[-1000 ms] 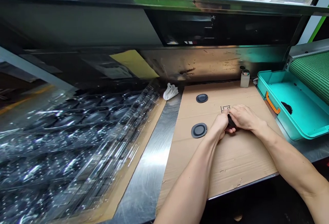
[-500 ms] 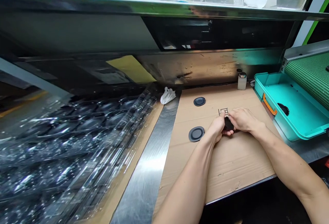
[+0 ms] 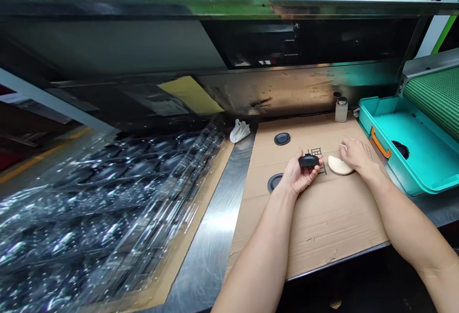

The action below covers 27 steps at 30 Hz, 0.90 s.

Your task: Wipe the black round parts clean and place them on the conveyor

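Observation:
My left hand [image 3: 303, 172] holds a small black oval part [image 3: 309, 161] above the cardboard sheet [image 3: 322, 227], fingers wrapped round it from below. To its right, my right hand [image 3: 355, 152] is closed, with a small whitish bit at its fingertips that is too small to make out. Beside and partly under that hand lies a cream-coloured round pad [image 3: 339, 165]. Two dark round discs rest on the cardboard: one farther back [image 3: 282, 139], the other [image 3: 274, 182] partly hidden behind my left hand and forearm.
A teal tray [image 3: 430, 160] with a black part [image 3: 400, 149] inside stands at the right. Near the back wall is a small bottle [image 3: 341, 110]. White crumpled tissue [image 3: 239, 131] sits by clear plastic trays of black parts [image 3: 143, 174] on the left.
My hands have moved apart, and the black part stays in my left hand. My right hand has let go of it and moved right. The cream pad now shows on the cardboard.

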Available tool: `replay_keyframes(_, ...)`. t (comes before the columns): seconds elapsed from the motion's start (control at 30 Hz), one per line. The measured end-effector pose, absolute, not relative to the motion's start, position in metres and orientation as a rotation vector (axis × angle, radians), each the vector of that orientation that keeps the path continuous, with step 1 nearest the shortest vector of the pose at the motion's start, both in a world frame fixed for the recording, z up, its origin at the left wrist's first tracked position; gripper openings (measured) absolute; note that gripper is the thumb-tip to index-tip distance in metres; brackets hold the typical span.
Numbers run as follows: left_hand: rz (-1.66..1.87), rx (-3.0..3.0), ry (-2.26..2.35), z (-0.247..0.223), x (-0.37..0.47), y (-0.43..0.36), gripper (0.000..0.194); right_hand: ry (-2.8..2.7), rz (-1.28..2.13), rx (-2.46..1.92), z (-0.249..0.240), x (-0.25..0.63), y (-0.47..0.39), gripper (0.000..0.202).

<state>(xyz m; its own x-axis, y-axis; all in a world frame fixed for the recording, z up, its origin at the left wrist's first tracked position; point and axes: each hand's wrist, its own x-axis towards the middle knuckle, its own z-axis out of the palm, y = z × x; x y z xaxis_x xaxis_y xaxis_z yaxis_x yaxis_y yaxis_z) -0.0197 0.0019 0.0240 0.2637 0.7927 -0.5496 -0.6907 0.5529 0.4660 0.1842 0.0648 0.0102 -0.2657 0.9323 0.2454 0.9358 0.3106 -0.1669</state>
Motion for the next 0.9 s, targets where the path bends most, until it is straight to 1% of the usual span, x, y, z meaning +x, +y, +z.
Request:
replay_keyframes(0.1,1.108,0.248,0.798,0.024,-0.021,0.0,0.057,-2.298,-0.024,-1.747,0.01,0.185,0.065,0.022)
replay_keyframes(0.27,1.257,0.32,0.707,0.025,-0.025,0.0,0.053,-2.31,0.01,-1.783,0.011,0.184,0.062,0.025)
replay_keyframes(0.4,1.393,0.526,0.85,0.017,-0.015,0.001,0.05,-2.332,0.04,-1.847,0.012,0.183,0.061,0.027)
replay_keyframes(0.47,1.534,0.758,1.045,0.01,-0.008,-0.001,0.058,-2.332,0.044,-1.862,0.011,0.183,0.061,0.028)
replay_keyframes(0.57,1.683,1.288,1.375,0.0,0.0,-0.004,0.085,-2.323,0.039,-1.871,0.01,0.182,0.061,0.029)
replay_keyframes(0.6,1.695,1.484,1.443,-0.003,0.001,-0.005,0.091,-2.321,0.036,-1.873,0.01,0.182,0.061,0.029)
replay_keyframes(0.67,1.688,1.795,1.483,-0.006,0.004,-0.008,0.096,-2.317,0.026,-1.878,0.009,0.182,0.061,0.029)
replay_keyframes(0.73,1.704,1.935,1.475,-0.007,0.006,-0.009,0.097,-2.316,0.017,-1.88,0.009,0.182,0.061,0.029)
replay_keyframes(0.9,1.7,1.932,1.527,-0.007,0.008,-0.01,0.101,-2.31,0.031,-1.877,0.008,0.182,0.062,0.03)
